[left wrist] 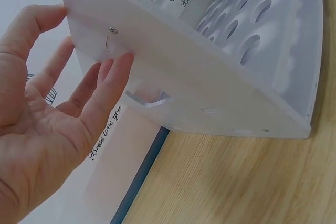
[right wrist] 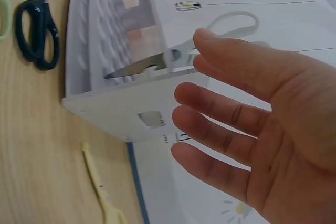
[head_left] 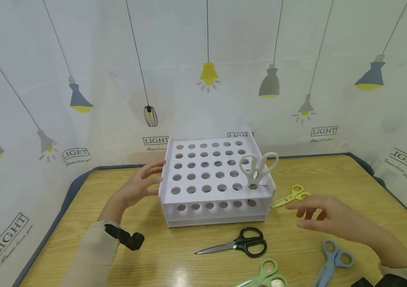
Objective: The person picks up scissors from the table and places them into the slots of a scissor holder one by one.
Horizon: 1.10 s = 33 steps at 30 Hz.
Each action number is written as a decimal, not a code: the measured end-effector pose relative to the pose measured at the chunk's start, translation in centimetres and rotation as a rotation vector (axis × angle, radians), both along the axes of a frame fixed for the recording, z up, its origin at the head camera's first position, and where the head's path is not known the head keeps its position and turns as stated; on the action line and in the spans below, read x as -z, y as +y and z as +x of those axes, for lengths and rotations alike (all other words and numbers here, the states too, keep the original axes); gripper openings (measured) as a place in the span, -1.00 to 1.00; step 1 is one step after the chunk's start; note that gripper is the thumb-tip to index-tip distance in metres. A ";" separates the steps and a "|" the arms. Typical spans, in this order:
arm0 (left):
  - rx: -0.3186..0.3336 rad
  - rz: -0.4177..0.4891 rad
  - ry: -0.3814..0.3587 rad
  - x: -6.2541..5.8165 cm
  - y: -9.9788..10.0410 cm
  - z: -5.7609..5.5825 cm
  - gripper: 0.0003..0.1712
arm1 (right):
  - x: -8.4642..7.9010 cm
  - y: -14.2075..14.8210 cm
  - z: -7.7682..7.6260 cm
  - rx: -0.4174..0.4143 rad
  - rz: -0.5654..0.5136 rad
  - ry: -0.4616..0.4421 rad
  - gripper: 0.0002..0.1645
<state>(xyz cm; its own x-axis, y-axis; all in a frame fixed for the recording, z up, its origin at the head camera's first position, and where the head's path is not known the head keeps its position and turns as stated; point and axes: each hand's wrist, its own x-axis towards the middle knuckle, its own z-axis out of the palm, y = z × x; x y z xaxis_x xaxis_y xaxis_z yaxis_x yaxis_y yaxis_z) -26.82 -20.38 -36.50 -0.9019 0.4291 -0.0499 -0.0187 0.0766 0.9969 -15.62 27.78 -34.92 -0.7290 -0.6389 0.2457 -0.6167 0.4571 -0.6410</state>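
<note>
A white rack (head_left: 214,199) with rows of round holes stands on the table. My left hand (head_left: 135,187) rests its spread fingertips against the rack's left side; the left wrist view shows them on the side panel (left wrist: 194,95). White-handled scissors (head_left: 253,181) stand in a hole at the rack's front right, handles up, and their blade shows below the perforated shelf in the right wrist view. To the right of the rack, my right hand (head_left: 327,215) holds nothing, its fingers loosely bent. Yellow scissors (head_left: 291,196) lie between that hand and the rack.
Black scissors (head_left: 241,241) lie in front of the rack, blades pointing left. Nearer the front are green scissors (head_left: 263,277), partly out of view, and blue scissors (head_left: 330,263) at the right. Behind the wooden table (head_left: 139,255) hangs a lamp-patterned sheet (head_left: 174,48).
</note>
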 end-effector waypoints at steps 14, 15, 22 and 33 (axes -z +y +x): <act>-0.007 0.031 0.007 -0.1 0.1 0.2 -0.34 | 6.5 -2.4 1.6 -0.097 0.002 -0.237 -0.62; -0.006 0.033 0.005 -0.1 0.1 0.2 -0.34 | 6.7 -2.6 1.7 -0.092 0.015 -0.262 -0.60; -0.011 0.040 -0.003 0.0 0.1 0.1 -0.34 | 7.5 -3.8 2.9 -0.002 0.131 -0.298 -0.46; -0.017 0.033 0.004 0.1 0.1 0.1 -0.34 | 8.2 -4.7 3.3 0.054 0.209 -0.178 -0.37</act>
